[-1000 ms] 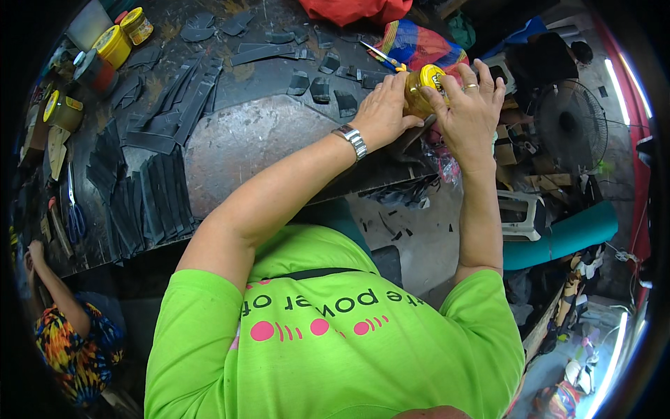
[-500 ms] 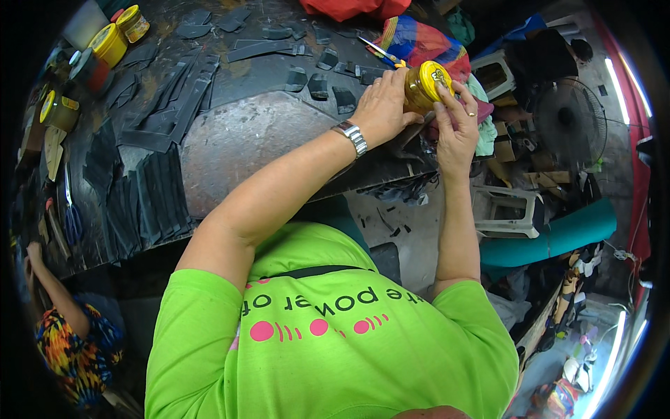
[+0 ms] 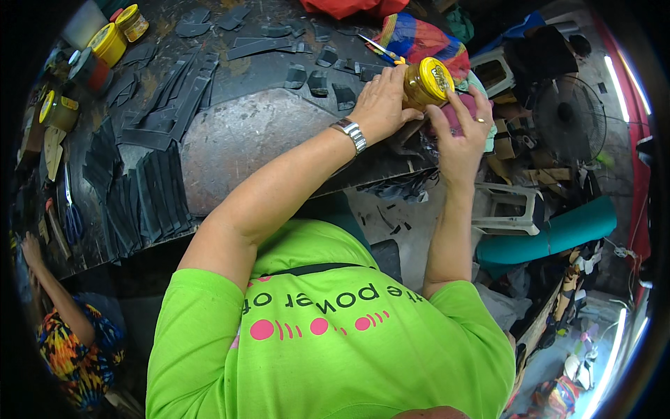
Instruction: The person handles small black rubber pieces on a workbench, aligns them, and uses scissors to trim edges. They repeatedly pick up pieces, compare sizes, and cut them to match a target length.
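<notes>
A squat clear jar (image 3: 414,89) with a yellow lid (image 3: 437,78) lies tilted in my left hand (image 3: 380,106), its lid facing to the right. The fingers of that hand wrap round the jar's side, with the thumb below. Beside the lid, my right hand (image 3: 460,140) has its fingers apart. Its index fingertip is close to the lid's lower edge; whether it touches I cannot tell. Just behind the jar lie yellow-handled scissors (image 3: 382,50) and a red and blue checked cloth (image 3: 429,43).
Dark cut pieces (image 3: 157,185) lie over the black table (image 3: 230,73) around a worn grey board (image 3: 255,143). Yellow-lidded tubs (image 3: 108,45) stand at the far left. Another person's arm (image 3: 59,297) reaches in at lower left. A fan (image 3: 569,119) and white stool (image 3: 509,209) are right.
My right hand has come off the lid and moved slightly right, its fingers spreading. My left hand still holds the jar in nearly the same place.
</notes>
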`<act>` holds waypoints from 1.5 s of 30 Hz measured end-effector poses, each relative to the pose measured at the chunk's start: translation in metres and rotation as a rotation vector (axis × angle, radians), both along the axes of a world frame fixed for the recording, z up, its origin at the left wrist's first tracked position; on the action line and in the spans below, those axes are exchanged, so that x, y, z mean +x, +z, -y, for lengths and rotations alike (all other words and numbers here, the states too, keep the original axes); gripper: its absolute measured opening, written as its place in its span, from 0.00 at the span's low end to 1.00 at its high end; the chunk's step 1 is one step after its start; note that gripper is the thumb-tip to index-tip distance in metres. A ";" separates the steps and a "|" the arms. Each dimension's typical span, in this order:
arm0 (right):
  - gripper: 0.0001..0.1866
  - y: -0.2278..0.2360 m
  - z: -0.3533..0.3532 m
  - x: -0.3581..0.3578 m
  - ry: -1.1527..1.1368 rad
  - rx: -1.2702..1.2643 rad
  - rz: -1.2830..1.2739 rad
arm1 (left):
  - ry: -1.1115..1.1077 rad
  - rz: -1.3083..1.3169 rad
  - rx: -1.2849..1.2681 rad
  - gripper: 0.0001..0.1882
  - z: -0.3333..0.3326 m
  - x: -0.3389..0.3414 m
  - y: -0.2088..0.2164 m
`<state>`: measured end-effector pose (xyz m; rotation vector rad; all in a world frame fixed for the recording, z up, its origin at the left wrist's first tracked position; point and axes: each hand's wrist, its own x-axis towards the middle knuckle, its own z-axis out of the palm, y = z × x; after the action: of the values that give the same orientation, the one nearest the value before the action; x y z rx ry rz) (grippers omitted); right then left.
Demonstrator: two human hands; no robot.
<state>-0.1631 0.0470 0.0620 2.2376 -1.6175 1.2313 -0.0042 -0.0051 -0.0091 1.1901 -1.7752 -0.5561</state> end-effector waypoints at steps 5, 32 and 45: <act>0.45 0.005 0.001 0.005 0.249 0.031 0.518 | -0.006 -0.006 0.014 0.50 -0.003 0.001 0.003; 0.42 -0.016 0.003 0.042 0.345 -0.161 0.599 | -0.036 0.107 0.300 0.18 -0.032 0.136 0.043; 0.45 -0.062 0.087 0.119 0.178 0.135 -0.342 | 0.265 -0.019 0.233 0.13 -0.079 0.208 0.013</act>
<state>-0.0440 -0.0404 0.0004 2.5496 -1.4349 0.7314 0.2043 0.0743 0.0041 1.5474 -1.5340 -0.6257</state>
